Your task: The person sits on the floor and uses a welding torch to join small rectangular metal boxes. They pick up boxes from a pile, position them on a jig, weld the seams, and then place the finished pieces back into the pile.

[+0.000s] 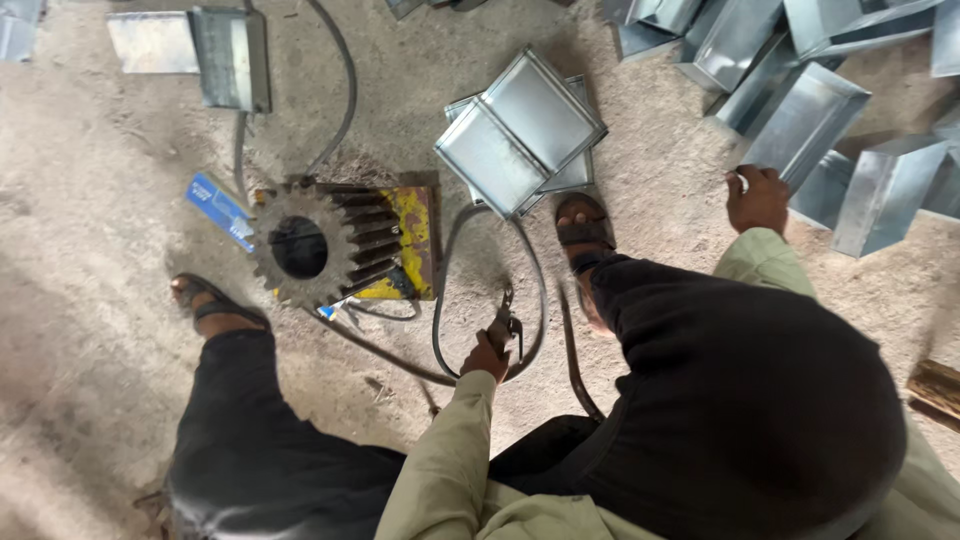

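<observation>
My left hand (485, 357) is shut on a small metal tool (505, 322) with a dark hose (440, 300) looping from it across the ground. It hovers low between my two sandalled feet, just right of a big rusty gear (310, 245) lying on a yellow block (415, 235). My right hand (757, 198) reaches out to the right, fingers curled, at the lower corner of a folded sheet-metal piece (805, 120). Whether it grips that piece is unclear. Two stacked sheet-metal trays (520, 130) lie just beyond my right foot (583, 228).
A heap of several folded sheet-metal pieces (890, 185) fills the upper right. Another metal box (230, 55) sits at the upper left, and a blue card (220, 208) lies beside the gear. A wooden block (935, 390) is at the right edge. The ground is dusty concrete.
</observation>
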